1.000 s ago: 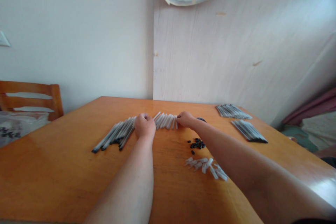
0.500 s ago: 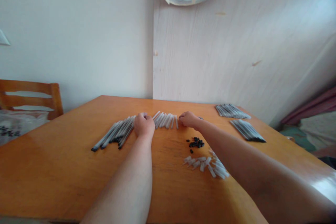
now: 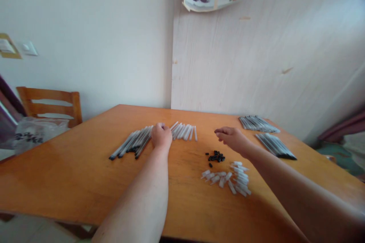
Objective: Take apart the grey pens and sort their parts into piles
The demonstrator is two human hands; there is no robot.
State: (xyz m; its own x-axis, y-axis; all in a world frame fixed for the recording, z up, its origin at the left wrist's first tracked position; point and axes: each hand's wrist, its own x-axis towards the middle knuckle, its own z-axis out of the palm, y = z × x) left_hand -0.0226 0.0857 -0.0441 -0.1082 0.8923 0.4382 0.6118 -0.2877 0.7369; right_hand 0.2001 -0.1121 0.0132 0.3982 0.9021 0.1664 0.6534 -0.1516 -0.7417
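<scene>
My left hand [image 3: 161, 135] is closed, its fingers curled away from me, so what it may hold is hidden. It sits between a row of grey pen-like tubes with black ends [image 3: 134, 141] and a row of white translucent tubes [image 3: 184, 131]. Over the table to the right, my right hand [image 3: 230, 137] has its fingers drawn together in a pinch. Something dark shows at the fingertips, too small to name. Below that hand lies a small heap of black plugs [image 3: 217, 157]. Nearer to me are several white tapered tips [image 3: 241, 177].
Two bundles of grey tubes, the far bundle [image 3: 259, 124] and the near bundle [image 3: 276, 145], lie at the right of the wooden table [image 3: 114, 193]. A wooden chair [image 3: 54, 107] with a clear plastic bag [image 3: 40, 131] stands at the left.
My right hand has moved right, away from the end of the white tube row. My left hand stays by the tubes. The camera view has shifted slightly left.
</scene>
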